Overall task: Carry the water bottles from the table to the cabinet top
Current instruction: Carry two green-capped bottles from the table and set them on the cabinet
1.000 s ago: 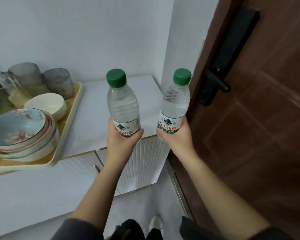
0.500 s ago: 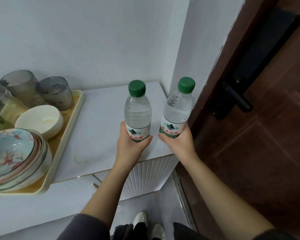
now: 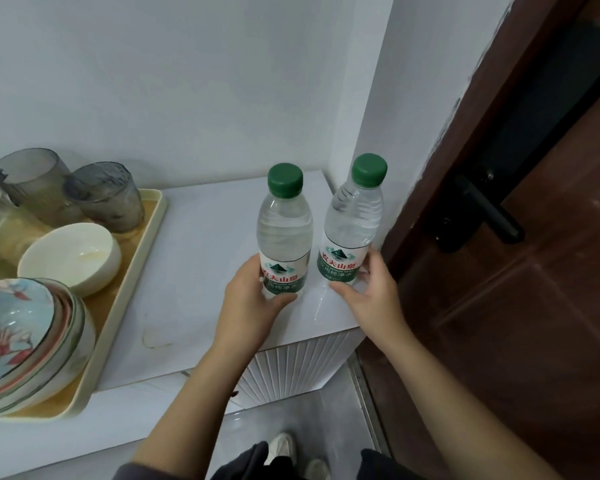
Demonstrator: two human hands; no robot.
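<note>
two upright on cabinet top (image 3: 201, 271) near wall corner: left bottle (image 3: 284, 230), right bottle (image 3: 354, 220), just beside each other. left hand (image 3: 250, 306) grips left bottle at label; right hand (image 3: 374, 299) curls round right bottle's base.

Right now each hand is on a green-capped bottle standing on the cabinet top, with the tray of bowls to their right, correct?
No: the head view shows the tray of bowls on their left. Otherwise yes: left hand on the left bottle, right hand on the right bottle, on the cabinet top.
</note>
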